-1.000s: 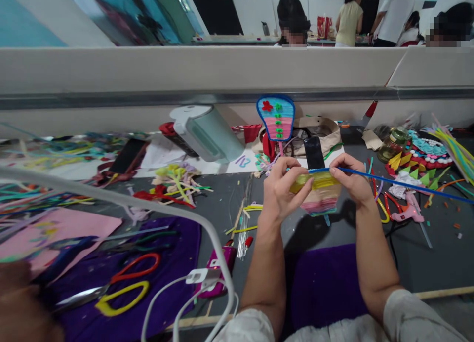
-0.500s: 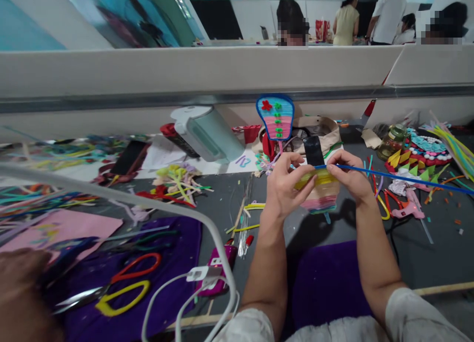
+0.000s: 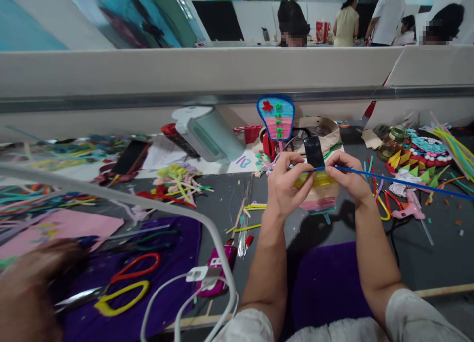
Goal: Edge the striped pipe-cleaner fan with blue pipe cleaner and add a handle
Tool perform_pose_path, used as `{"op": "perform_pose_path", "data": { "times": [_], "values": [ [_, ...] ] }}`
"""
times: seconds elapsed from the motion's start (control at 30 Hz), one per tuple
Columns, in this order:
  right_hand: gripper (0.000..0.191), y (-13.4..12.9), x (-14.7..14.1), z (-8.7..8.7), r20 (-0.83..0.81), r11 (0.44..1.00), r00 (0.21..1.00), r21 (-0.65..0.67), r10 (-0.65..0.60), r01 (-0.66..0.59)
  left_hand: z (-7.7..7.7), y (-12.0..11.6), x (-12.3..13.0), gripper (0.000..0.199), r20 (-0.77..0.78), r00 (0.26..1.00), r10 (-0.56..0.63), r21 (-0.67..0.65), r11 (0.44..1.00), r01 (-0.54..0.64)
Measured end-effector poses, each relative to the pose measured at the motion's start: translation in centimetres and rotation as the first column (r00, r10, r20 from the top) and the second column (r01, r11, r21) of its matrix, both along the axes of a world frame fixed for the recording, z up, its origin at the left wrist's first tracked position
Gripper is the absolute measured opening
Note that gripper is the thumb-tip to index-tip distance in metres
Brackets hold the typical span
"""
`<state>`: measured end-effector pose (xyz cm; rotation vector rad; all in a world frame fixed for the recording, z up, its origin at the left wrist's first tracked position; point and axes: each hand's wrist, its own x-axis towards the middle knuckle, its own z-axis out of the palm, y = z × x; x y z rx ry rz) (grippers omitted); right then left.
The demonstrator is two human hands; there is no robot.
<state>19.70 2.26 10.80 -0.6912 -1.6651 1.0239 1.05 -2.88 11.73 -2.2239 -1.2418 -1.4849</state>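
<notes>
My left hand (image 3: 287,186) is closed on the left side of a striped pipe-cleaner panel (image 3: 319,196), banded yellow, cream, pink and teal. Between the thumb and fingers of my right hand (image 3: 347,175) is a long blue pipe cleaner (image 3: 400,181), which runs along the panel's top edge and trails off to the right. My two hands are close together at that edge. Just behind them sits a black rectangular object (image 3: 313,151). A finished-looking fan-shaped piece (image 3: 276,118) with a blue rim, red flower and green bows stands behind the panel.
Scissors (image 3: 124,287) lie on a purple cloth (image 3: 177,263) at left, near another person's hand (image 3: 40,282). A white curved tube (image 3: 163,201) crosses the left foreground. A pink glue gun (image 3: 409,205) rests at right. A pale green box-like appliance (image 3: 213,134) leans behind.
The other person's hand at left has moved right and slightly up over the cloth. My hands stay nearly in place; the blue pipe cleaner's free end dips slightly.
</notes>
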Motion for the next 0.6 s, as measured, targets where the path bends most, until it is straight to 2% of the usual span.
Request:
{"op": "perform_pose_path", "data": {
  "times": [0.13, 0.27, 0.6],
  "values": [
    [0.016, -0.32, -0.19, 0.4, -0.008, 1.0, 1.0, 0.003, 0.012, -0.012, 0.12, -0.14, 0.5, 0.022, 0.111, 0.994, -0.019, -0.052, 0.998, 0.025],
    [0.018, -0.53, -0.28, 0.68, -0.01, 1.0, 1.0, 0.008, 0.02, -0.02, 0.14, -0.21, 0.67, 0.036, 0.151, 0.988, -0.028, -0.098, 0.994, 0.043],
    [0.022, -0.61, -0.36, 0.69, 0.015, 1.0, 1.0, 0.005, 0.024, -0.024, -0.15, -0.18, 0.54, 0.038, 0.263, 0.964, -0.042, -0.156, 0.984, 0.086]
  ]
}}
